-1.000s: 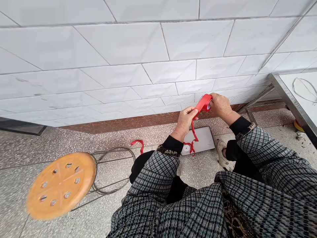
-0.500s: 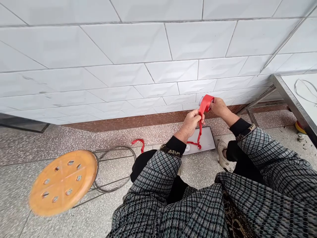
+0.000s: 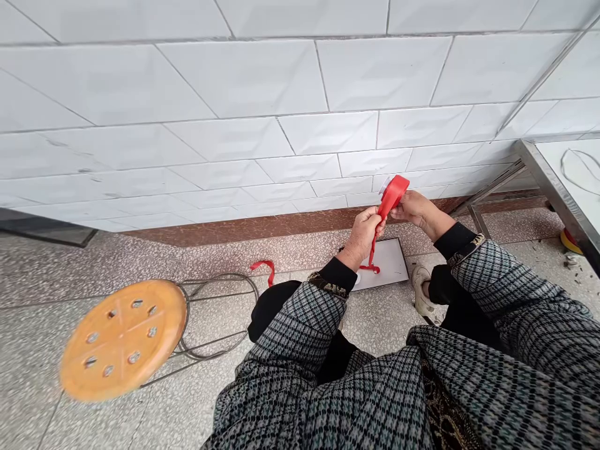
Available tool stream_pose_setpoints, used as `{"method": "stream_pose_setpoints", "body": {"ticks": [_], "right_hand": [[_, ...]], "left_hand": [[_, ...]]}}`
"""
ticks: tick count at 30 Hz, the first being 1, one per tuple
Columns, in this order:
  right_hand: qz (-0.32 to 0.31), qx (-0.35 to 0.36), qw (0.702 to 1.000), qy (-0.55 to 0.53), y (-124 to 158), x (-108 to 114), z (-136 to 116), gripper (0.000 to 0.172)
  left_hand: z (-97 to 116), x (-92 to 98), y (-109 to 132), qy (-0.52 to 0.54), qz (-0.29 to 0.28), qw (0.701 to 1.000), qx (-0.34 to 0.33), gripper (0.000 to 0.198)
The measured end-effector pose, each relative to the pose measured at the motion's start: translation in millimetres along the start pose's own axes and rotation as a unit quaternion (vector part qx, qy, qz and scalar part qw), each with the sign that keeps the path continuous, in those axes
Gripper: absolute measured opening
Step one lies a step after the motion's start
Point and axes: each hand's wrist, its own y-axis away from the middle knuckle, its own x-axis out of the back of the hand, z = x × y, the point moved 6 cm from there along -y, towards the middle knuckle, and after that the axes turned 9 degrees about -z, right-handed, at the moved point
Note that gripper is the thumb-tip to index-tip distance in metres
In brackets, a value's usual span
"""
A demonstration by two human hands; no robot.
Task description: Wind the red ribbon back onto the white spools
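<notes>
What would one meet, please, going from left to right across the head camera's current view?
Orange stool seat, loose red strip, left hand, roll of red ribbon, right hand, metal-framed table.

Coat (image 3: 365, 400) is blk/gry chk w/ blk cuffs (image 3: 339, 274).

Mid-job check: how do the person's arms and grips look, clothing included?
Both long sleeves are checked in black and grey. Near each wrist runs a dark trim with gold-coloured markings, too small to read; beyond it shows a plain black cuff. The left grip and right grip are ungloved hands.
</notes>
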Motion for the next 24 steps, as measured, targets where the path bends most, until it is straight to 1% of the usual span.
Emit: {"method": "stream_pose_setpoints", "body": {"ticks": [2, 4, 8, 10, 12, 15, 18, 20, 21, 24], "right_hand": [[-0.024, -0.03, 0.999, -0.02, 1, -3, 4, 0.031], [-0.046, -0.056, 0.996, -0.052, 3, -6, 6, 0.034], [-0.067, -0.098, 0.988, -0.102, 10, -9, 10, 0.035], [-0.09, -0.117, 0.983, -0.113, 13, -12, 13, 0.034], [-0.122, -0.129, 0.976, -0.123, 14, -15, 16, 0.033], [-0.158, -0.137, 0.97, -0.125, 15, -19, 19, 0.033], [-0.187, -0.142, 0.963, -0.134, 16, -21, 21, 0.028], [-0.204, -0.144, 0.958, -0.144, 17, -23, 22, 0.027], [-0.209, -0.145, 0.956, -0.148, 17, -24, 22, 0.027], [-0.217, -0.149, 0.953, -0.149, 20, -26, 25, 0.03]], "left_hand": [[3, 1.9, 0, -0.051, 0.01, 0.998, -0.023, 0.005], [7, 5.1, 0, -0.125, 0.026, 0.991, -0.04, 0.009], [19, 12.7, -1, -0.253, 0.072, 0.96, -0.094, 0.018], [23, 17.3, -3, -0.278, 0.098, 0.947, -0.13, 0.02], [21, 21.7, -6, -0.276, 0.107, 0.943, -0.151, 0.02], [13, 26.7, -12, -0.24, 0.084, 0.954, -0.161, 0.021], [6, 28.5, -16, -0.188, 0.041, 0.966, -0.175, 0.026], [6, 28.1, -16, -0.145, 0.011, 0.971, -0.192, 0.031], [7, 27.4, -15, -0.125, -0.004, 0.972, -0.2, 0.038], [12, 22.3, -14, -0.1, -0.059, 0.972, -0.206, 0.076]]}}
